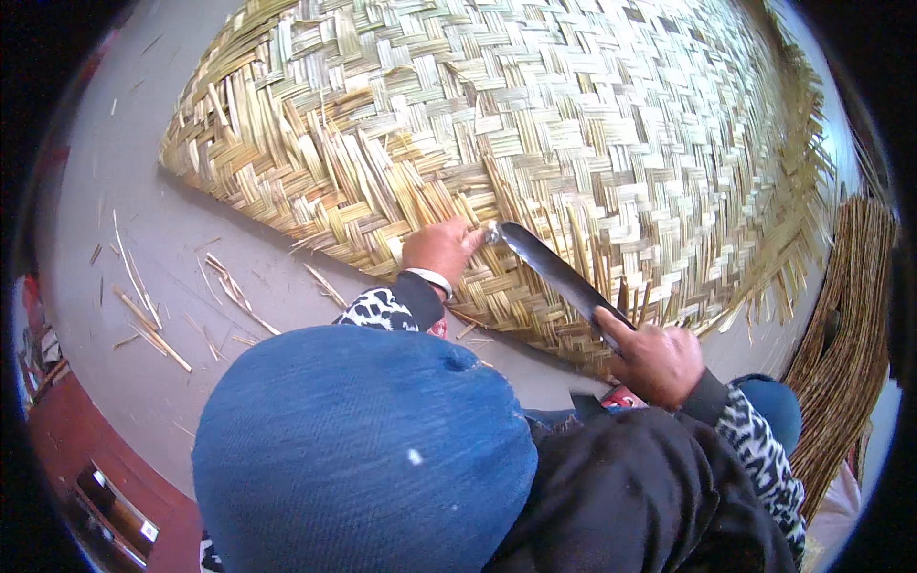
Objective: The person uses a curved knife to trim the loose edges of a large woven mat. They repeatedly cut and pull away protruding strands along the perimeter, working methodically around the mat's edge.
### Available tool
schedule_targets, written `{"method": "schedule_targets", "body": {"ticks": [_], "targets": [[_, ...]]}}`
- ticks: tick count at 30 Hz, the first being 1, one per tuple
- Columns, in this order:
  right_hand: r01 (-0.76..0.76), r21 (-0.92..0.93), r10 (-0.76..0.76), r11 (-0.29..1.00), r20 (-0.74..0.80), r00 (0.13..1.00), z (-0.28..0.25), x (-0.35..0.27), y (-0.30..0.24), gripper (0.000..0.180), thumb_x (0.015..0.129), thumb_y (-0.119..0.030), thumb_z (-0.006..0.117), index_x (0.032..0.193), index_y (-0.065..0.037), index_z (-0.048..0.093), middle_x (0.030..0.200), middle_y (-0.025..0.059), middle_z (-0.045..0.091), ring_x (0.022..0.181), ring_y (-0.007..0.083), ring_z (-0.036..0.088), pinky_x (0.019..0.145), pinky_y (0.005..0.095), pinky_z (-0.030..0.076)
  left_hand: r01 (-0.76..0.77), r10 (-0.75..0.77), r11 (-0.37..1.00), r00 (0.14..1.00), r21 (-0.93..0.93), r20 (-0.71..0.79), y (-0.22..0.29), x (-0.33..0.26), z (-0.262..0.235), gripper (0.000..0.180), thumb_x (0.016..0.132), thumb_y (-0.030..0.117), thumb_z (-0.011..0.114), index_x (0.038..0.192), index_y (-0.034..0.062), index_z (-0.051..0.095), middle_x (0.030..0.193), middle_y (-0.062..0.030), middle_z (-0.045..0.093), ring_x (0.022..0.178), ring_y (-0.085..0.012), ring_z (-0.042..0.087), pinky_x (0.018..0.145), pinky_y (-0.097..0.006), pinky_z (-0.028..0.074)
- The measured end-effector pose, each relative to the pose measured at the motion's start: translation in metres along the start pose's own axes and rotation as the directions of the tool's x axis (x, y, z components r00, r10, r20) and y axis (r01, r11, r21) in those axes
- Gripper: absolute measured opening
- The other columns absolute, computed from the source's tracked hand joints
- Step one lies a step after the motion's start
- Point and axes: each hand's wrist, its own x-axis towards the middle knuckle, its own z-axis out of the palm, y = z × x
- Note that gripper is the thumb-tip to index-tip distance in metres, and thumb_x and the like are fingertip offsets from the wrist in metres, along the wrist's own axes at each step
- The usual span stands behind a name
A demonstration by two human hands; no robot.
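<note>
Likely trimming mat [573,124]; gripping knife [562,277] in right hand [662,363]; curling left hand [439,251], cannot tell if pinching; next probably needing steady stroke.

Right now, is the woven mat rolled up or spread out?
Spread out: the woven mat shows its weave as one broad sheet over the grey floor.

Woven mat [592,143]: pale green and straw, zigzag weave, upper centre
Blade [562,277]: dark grey
Sleeves [759,449]: black-and-white animal print
Trouser knee [363,439]: blue, lower left
</note>
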Motion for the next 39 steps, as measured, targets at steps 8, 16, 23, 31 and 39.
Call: {"method": "schedule_targets", "body": {"ticks": [8, 16, 23, 31, 39], "targets": [[0.316, 0.09, -0.168, 0.944, -0.693, 0.701, -0.079, 0.037, -0.014, 0.07, 0.081, -0.006, 0.068, 0.147, -0.014, 0.048, 0.087, 0.015, 0.068, 0.066, 0.0287, 0.066, 0.061, 0.0395, 0.053, -0.044, 0.027, 0.968, 0.997, -0.248, -0.068, 0.0, -0.033, -0.028, 0.033, 0.094, 0.034, 0.065, 0.077, 0.0068, 0.058, 0.064, -0.02, 0.058, 0.062, -0.0388, 0.062, 0.055, -0.048, 0.047], [0.307, 0.012, -0.285, 0.952, -0.337, 0.897, -0.086, 0.177, -0.103, 0.055, 0.095, -0.028, 0.055, 0.148, -0.025, 0.041, 0.067, 0.0157, 0.066, 0.058, 0.0313, 0.067, 0.048, 0.0441, 0.051, -0.078, 0.033, 0.947, 0.988, -0.311, -0.148, -0.015, -0.061, -0.05, 0.024, 0.092, 0.026, 0.067, 0.083, 0.0046, 0.06, 0.073, -0.0195, 0.061, 0.065, -0.0366, 0.061, 0.06, -0.042, 0.049], [0.447, 0.036, -0.355, 0.894, -0.552, 0.755, -0.11, 0.199, -0.119, 0.062, 0.091, -0.028, 0.061, 0.15, -0.025, 0.041, 0.071, 0.0163, 0.066, 0.062, 0.0309, 0.067, 0.057, 0.0435, 0.054, 0.02, -0.213, 0.924, 0.855, -0.381, -0.472, -0.067, -0.015, -0.099, 0.023, 0.096, 0.03, 0.065, 0.092, 0.0066, 0.064, 0.076, -0.0141, 0.064, 0.066, -0.0292, 0.064, 0.06, -0.04, 0.05], [0.336, 0.258, -0.256, 0.906, -0.298, 0.92, -0.121, 0.209, -0.106, 0.055, 0.089, -0.032, 0.059, 0.141, -0.019, 0.05, 0.084, 0.0206, 0.07, 0.076, 0.0399, 0.069, 0.07, 0.0512, 0.055, 0.324, -0.366, 0.93, 0.76, -0.175, -0.536, -0.126, 0.09, -0.162, 0.027, 0.087, 0.021, 0.072, 0.107, 0.0037, 0.066, 0.097, -0.0104, 0.073, 0.072, -0.0211, 0.069, 0.065, -0.036, 0.055], [0.319, 0.269, -0.267, 0.909, -0.213, 0.94, -0.127, 0.213, -0.121, 0.056, 0.088, -0.03, 0.06, 0.142, -0.019, 0.048, 0.09, 0.0214, 0.071, 0.083, 0.0393, 0.069, 0.075, 0.0509, 0.055, 0.368, -0.551, 0.724, 0.817, -0.584, -0.169, -0.138, 0.108, -0.189, 0.02, 0.086, 0.024, 0.073, 0.094, 0.0057, 0.073, 0.079, -0.0062, 0.071, 0.073, -0.0152, 0.067, 0.068, -0.031, 0.053]]}}
